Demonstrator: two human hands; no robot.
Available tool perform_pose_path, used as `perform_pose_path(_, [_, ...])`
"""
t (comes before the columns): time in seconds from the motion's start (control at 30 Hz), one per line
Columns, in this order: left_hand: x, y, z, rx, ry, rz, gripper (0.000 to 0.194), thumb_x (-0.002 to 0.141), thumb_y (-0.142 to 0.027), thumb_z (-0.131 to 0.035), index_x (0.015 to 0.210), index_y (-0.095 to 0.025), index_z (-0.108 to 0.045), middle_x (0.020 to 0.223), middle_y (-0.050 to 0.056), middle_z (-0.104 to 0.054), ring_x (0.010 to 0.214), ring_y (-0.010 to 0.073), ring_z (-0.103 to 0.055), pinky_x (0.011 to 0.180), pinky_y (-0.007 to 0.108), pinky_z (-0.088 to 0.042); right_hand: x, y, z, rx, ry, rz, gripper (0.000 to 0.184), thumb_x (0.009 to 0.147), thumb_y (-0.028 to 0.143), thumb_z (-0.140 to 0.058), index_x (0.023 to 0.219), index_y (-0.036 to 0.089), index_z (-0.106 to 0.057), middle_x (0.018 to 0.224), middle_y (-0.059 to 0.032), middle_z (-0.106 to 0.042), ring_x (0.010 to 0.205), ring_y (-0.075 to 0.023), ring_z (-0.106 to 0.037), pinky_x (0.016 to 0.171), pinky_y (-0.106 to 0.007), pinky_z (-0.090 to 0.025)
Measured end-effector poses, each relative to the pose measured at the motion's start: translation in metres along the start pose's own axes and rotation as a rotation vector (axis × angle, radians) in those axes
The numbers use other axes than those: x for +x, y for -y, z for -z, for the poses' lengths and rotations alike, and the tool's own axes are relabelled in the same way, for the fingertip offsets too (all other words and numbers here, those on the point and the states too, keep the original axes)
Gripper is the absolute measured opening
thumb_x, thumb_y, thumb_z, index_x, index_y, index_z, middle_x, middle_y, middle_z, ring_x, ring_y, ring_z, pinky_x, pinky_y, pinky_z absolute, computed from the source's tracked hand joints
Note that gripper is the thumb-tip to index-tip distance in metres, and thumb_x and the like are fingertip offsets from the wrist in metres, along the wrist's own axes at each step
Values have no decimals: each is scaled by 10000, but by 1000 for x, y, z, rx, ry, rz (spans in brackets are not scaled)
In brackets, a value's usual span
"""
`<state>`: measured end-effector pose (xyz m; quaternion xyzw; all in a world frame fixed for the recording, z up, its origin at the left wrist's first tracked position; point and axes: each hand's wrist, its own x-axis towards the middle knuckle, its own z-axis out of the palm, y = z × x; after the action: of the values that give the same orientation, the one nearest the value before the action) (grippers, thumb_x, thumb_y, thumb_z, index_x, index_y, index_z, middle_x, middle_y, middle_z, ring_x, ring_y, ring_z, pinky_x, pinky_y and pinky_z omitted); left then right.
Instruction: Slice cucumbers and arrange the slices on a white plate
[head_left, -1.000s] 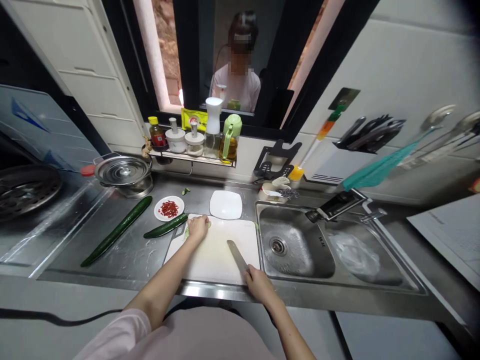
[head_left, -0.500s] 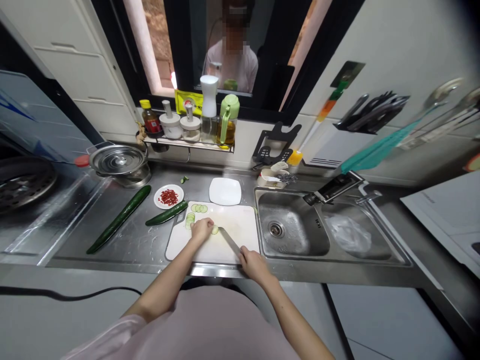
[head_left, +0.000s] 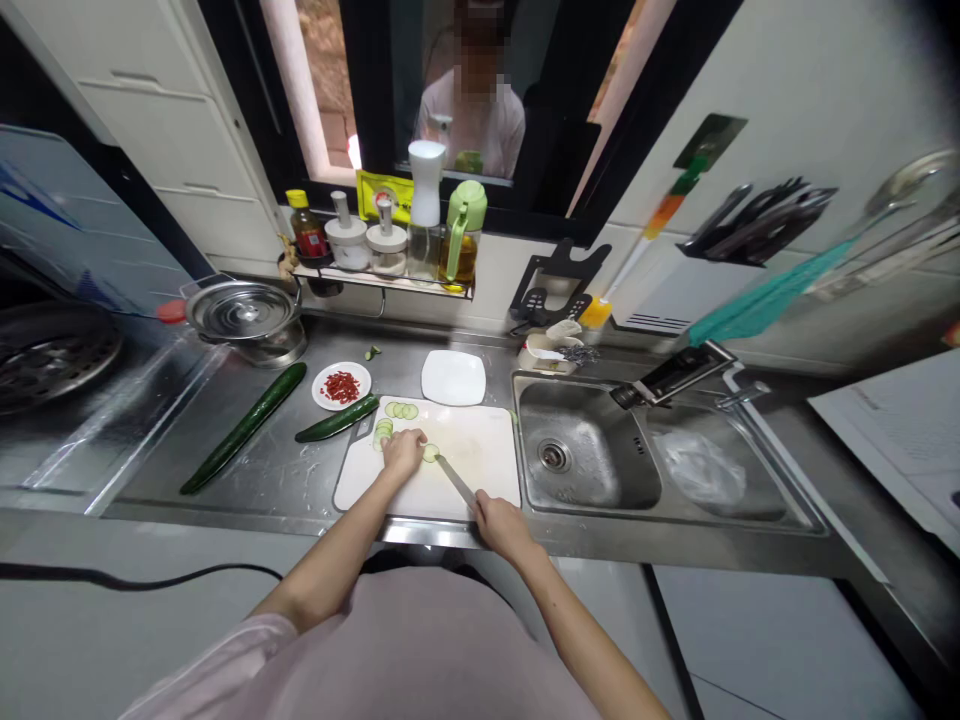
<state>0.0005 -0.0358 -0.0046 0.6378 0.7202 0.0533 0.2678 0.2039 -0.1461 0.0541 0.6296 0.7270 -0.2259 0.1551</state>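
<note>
My right hand grips the handle of a knife. The blade slants up and left across the white cutting board. Its tip meets a single pale cucumber slice lying flat on the board. Just left of that slice is my left hand, palm down with bent fingers drawn together; whatever they may hold is hidden. Beside its left edge lies a small overlapping row of cucumber slices. Farther back, another row of slices rests near the board's top left corner.
A cut cucumber and a whole cucumber lie left of the board. Behind are a plate of chopped red pieces and a white square plate. A lidded steel pot stands left; the sink is right.
The camera view has shifted slightly. My left hand has edged away from the single slice, which shows more fully now. My right hand keeps the knife, with its tip still at the slice.
</note>
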Motion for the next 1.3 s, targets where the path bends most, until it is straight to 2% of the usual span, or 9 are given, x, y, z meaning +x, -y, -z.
perform_pose_path(0.37, [5,3,-3,2,-5,5,288,820,-190,-464,939,-285,-708,1065,30,-713,1068,252,-581,892,400,-342,3,1,7,-22,47,24,264,960,245,-314,1112,192,-524,1004,-144,-697,951,-253,-655,741,-313,-404])
perform_pose_path(0.7, [9,3,-3,1,16,21,273,814,-206,-479,939,-292,-705,1029,38,-719,1054,258,-583,881,406,-337,11,-1,8,-49,95,48,300,894,138,-347,1135,175,-521,1012,-162,-694,968,-268,-658,727,-322,-423])
perform_pose_path(0.83, [9,1,0,-5,31,36,279,804,-197,-486,941,-300,-707,1014,33,-721,1043,254,-582,885,406,-333,13,-1,8,-51,91,53,301,909,157,-330,1143,169,-520,1014,-165,-694,961,-273,-661,723,-325,-428])
perform_pose_path(1.3, [10,2,1,-38,41,42,253,774,-210,-521,922,-304,-703,955,7,-728,1036,241,-582,910,389,-330,22,11,16,-64,125,62,342,865,91,-363,1169,163,-502,1017,-157,-687,975,-259,-651,731,-312,-419])
